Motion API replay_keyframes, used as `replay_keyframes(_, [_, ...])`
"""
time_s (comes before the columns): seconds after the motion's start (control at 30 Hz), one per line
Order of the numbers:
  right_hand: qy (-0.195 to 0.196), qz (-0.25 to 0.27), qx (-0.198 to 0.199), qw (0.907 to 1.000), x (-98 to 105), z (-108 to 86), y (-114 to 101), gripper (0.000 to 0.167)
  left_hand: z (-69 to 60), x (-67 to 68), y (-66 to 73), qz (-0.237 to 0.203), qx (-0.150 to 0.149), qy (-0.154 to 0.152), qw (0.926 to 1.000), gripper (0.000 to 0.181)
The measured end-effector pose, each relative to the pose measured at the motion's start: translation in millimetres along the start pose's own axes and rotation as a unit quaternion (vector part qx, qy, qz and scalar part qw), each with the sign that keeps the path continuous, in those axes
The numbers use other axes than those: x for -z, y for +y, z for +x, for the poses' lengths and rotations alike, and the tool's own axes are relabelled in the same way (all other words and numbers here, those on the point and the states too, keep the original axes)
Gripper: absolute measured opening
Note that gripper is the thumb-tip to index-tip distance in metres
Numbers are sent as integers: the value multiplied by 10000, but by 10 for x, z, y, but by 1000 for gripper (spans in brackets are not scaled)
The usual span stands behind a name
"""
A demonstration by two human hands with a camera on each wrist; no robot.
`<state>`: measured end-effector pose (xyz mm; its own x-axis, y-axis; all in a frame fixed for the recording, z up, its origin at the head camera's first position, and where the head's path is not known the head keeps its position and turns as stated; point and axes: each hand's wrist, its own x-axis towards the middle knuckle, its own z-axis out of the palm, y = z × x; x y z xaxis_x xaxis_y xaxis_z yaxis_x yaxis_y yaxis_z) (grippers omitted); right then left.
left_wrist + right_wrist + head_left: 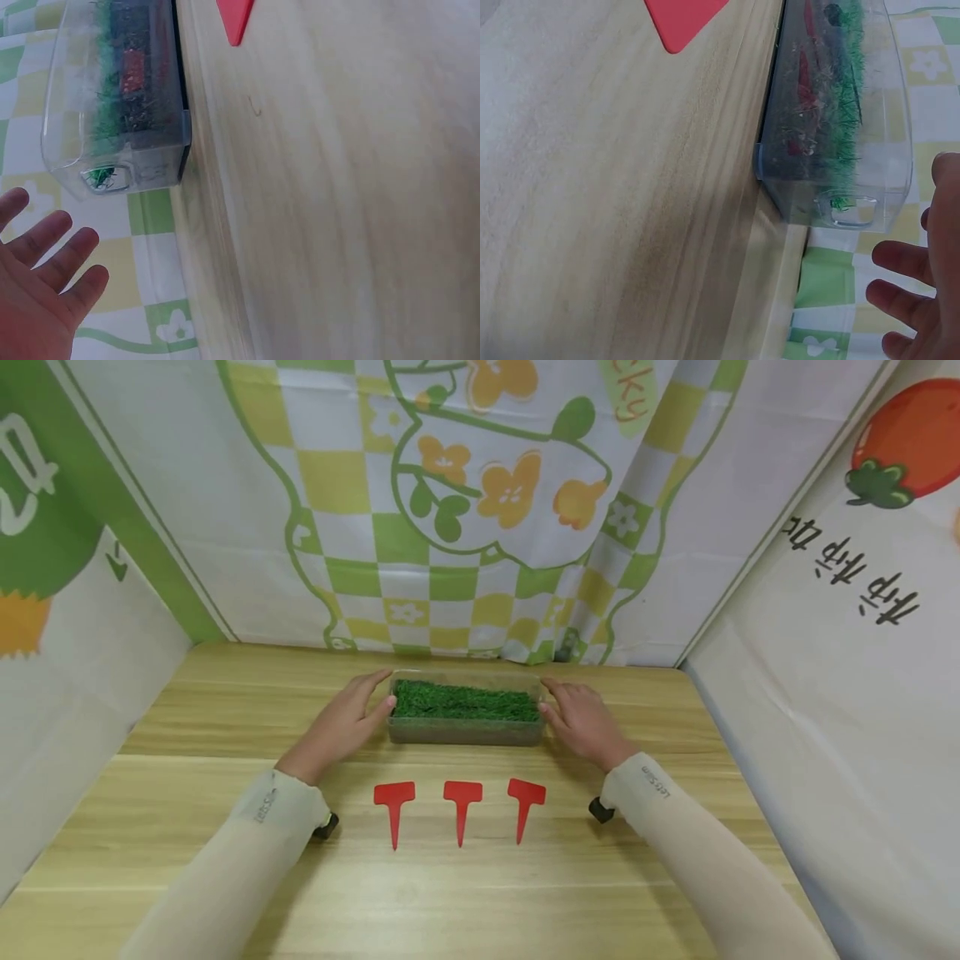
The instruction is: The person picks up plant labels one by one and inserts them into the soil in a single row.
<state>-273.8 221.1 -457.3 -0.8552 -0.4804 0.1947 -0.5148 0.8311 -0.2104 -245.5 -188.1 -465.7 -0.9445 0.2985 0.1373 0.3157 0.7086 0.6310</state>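
Flanks box (465, 732) with left hand (343, 722), nine o'clock, and right hand (585, 720), three, both uncurled, perhaps steadying. Has tags (462, 793) at six, likely handy.

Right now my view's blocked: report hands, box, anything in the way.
Left hand, right hand: open, at ends of box; contact unclear. Box upright, turf inside. Three red markers in front, none between hands.

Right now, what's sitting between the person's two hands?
In the head view, a clear box with green grass-like filling inside sits between the left hand and the right hand.
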Motion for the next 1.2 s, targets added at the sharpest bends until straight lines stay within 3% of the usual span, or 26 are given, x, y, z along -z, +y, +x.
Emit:
replay_keyframes(0.57, [-327,-25,-225,9992,-82,23,-58,60,58,-75,47,235,-79,-221,9994,57])
replay_keyframes(0.9, [-486,340,-410,9974,-111,24,-72,58,56,-92,-15,552,210,-512,9969,63])
replay_keyframes(1.2, [-535,543,-509,9958,-101,17,-94,56,52,-89,-22,538,347,-612,9961,63])
